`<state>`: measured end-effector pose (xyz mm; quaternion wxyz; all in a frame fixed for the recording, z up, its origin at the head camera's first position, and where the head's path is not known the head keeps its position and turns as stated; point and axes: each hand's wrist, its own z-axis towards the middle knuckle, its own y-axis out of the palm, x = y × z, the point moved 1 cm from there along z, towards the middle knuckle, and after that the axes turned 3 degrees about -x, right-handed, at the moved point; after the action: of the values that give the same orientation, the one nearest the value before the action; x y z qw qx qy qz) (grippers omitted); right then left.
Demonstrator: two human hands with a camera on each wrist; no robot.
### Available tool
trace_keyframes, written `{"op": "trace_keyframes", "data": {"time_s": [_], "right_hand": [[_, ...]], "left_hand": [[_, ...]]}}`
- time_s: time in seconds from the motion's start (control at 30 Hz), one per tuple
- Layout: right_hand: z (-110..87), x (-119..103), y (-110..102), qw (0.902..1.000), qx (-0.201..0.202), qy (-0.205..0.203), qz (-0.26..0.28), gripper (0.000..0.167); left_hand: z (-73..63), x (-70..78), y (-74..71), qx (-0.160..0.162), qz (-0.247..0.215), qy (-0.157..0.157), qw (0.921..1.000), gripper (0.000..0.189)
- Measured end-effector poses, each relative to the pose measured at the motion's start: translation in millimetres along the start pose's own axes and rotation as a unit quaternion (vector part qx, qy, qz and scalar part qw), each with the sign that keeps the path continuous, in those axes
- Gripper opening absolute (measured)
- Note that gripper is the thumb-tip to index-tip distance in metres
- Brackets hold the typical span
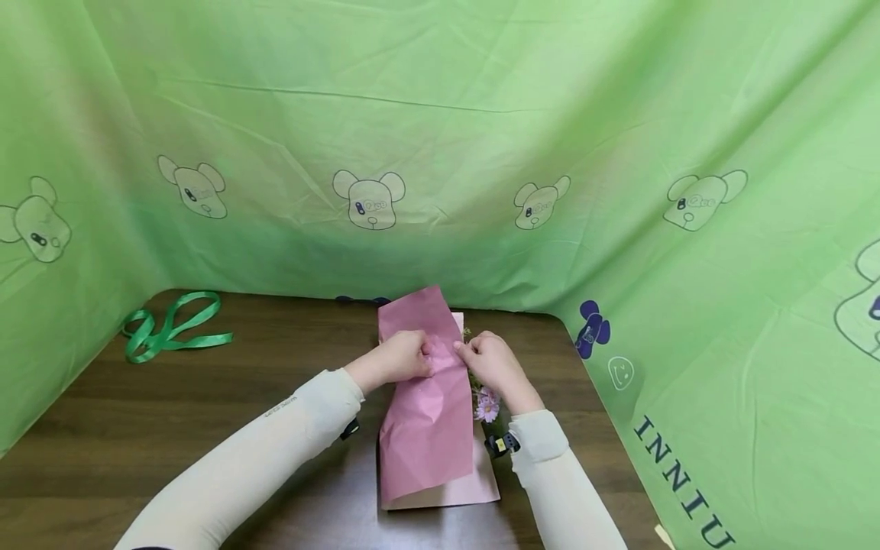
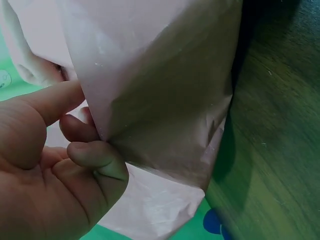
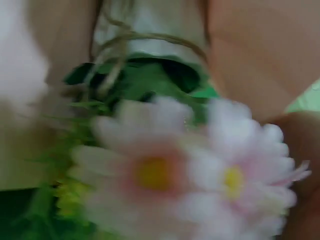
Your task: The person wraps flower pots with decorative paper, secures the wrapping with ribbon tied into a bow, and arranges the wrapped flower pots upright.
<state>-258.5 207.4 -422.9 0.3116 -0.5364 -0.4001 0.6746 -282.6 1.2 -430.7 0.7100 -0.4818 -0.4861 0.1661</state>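
Pink wrapping paper [image 1: 429,428] stands partly folded over in the middle of the table, creased near the hands. My left hand [image 1: 402,357] pinches it from the left with curled fingers; in the left wrist view the fingertips are at the paper's edge. At the paper's right edge, my right hand [image 1: 493,365] pinches with thumb and forefinger. Beneath that hand lies a bunch of pale pink daisy-like flowers [image 1: 486,406], partly covered by the paper. The right wrist view shows twine [image 3: 165,37] tied round a white cover above green leaves [image 3: 150,82].
A loose green ribbon [image 1: 165,336] lies looped at the back left of the brown wooden table [image 1: 289,473]. Green cloth [image 1: 440,99] with printed bear heads hangs behind and along both sides. A lighter pink sheet [image 1: 447,493] shows under the folded paper.
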Motion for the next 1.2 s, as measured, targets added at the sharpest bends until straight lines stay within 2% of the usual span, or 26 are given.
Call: {"op": "trace_keyframes", "data": {"time_s": [0.13,0.27,0.4,0.57,0.67,0.73,0.8,0.83,0.87,0.93,1.0,1.1,1.2], "right_hand": [[-7.7,-4,-11,0.9973,-0.059,0.028,0.032,0.047],[-11.9,-7,-19,0.9910,-0.122,0.048,0.024,0.045],[-12.8,-5,-22,0.9875,-0.151,0.042,0.016,0.034],[-14.7,-4,-20,0.9895,-0.143,0.021,0.010,0.030],[-18.8,-14,-18,0.9954,-0.089,0.020,-0.030,0.020],[-22.4,-28,-19,0.9976,-0.034,0.000,-0.061,0.020],[-26.0,-44,-19,0.9959,0.009,-0.050,-0.075,0.025],[-27.9,-53,-20,0.9935,0.015,-0.083,-0.077,0.025],[-29.4,-60,-20,0.9893,0.014,-0.123,-0.076,0.022],[-32.1,-71,-19,0.9780,-0.016,-0.196,-0.069,0.011],[-32.5,-75,-15,0.9669,-0.050,-0.241,-0.068,0.006],[-28.5,-72,-3,0.9628,-0.064,-0.251,-0.076,0.004],[-23.0,-65,9,0.9722,-0.044,-0.220,-0.068,0.005]], "left_hand": [[0.5,4.3,0.1,-0.014,0.020,-0.008,0.9997,0.023],[-1.2,9.1,-3.5,-0.025,0.033,-0.016,0.9990,0.024],[-2.8,11.6,-6.4,-0.027,0.037,-0.017,0.9988,0.033],[-4.0,11.3,-7.4,-0.029,0.025,-0.017,0.9991,0.039],[-4.6,10.9,-8.1,-0.029,0.026,-0.009,0.9992,0.036],[-4.5,10.6,-8.9,-0.029,0.031,-0.002,0.9991,0.033],[-3.3,9.6,-9.3,-0.030,0.037,0.006,0.9988,0.029],[-2.2,9.0,-9.5,-0.034,0.042,0.011,0.9985,0.024],[-1.0,8.4,-9.9,-0.037,0.044,0.017,0.9982,0.020],[2.3,7.0,-10.9,-0.046,0.046,0.026,0.9975,0.013],[5.3,5.4,-13.1,-0.060,0.037,0.031,0.9970,0.007],[9.0,2.8,-18.6,-0.087,0.009,0.028,0.9958,0.013],[11.0,-0.3,-23.3,-0.120,-0.029,0.013,0.9922,0.015]]}}
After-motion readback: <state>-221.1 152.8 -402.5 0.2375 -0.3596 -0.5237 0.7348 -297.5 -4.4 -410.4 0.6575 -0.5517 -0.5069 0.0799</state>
